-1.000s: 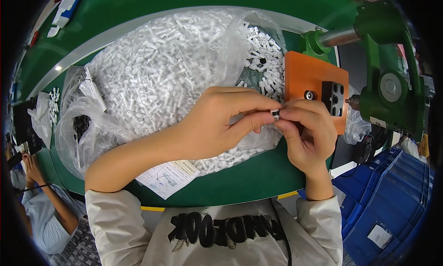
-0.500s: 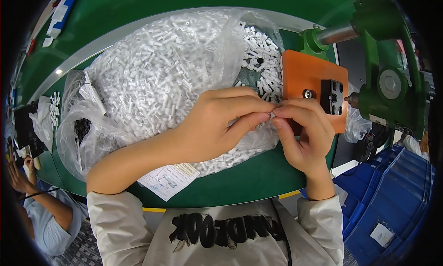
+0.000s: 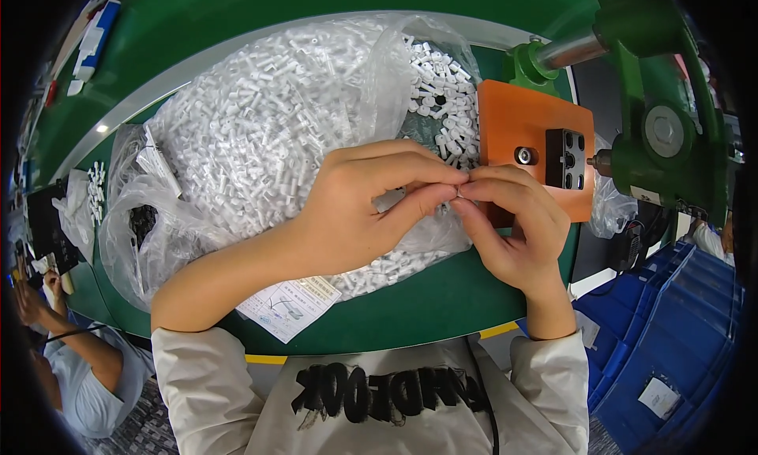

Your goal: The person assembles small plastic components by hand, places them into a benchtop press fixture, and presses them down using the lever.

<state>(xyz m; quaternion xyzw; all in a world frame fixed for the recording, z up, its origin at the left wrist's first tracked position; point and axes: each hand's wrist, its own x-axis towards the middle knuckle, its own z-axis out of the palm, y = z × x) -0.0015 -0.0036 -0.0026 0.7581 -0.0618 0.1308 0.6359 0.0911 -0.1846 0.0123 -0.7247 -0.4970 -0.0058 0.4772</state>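
Two bare hands meet fingertip to fingertip over the counter (image 3: 426, 306), the L hand (image 3: 371, 198) and R hand (image 3: 517, 222) each closed in a thumb-and-finger pinch on one small part (image 3: 459, 194), mostly hidden btwn the tips. Behind and L of them, a big clear plastic bag (image 3: 268, 99) bulges w/ small white pcs; more white pcs (image 3: 454, 131) lie near its open mouth, w/ one dark spot among them. A printed slip (image 3: 290, 306) lies below the L forearm, nr the counter's front edge.

Just R of the R hand: an orange plate (image 3: 513, 111) carrying a round metal-centered fitting (image 3: 524, 156) and a black block w/ holes (image 3: 565, 159). Beyond stands a green press (image 3: 651, 127), its metal nose close to the block. Blue bins (image 3: 655, 336) sit lower R. At far L, a co-worker in a pale top (image 3: 99, 380) is seen, hands raised nr a small batch of white pcs (image 3: 96, 190).
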